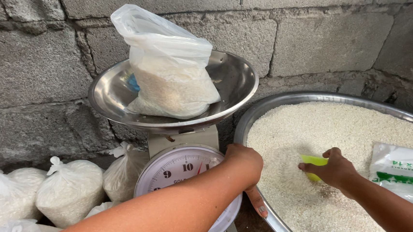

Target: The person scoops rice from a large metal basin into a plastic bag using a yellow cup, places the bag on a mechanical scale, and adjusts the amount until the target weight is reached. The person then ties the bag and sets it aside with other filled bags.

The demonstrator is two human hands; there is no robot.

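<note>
Yellow-green scoop (313, 162) clamped in right hand (337, 169) may spill rice (331, 134); left hand (244, 164) grips the basin (285, 99) rim, near the tippable bag (170, 74).

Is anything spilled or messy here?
No spill shows. The open bag of rice leans a little in the scale's pan. The right hand holds a green scoop in the rice basin.

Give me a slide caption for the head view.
Right hand scoops rice with green scoop; bag on scale.
</note>
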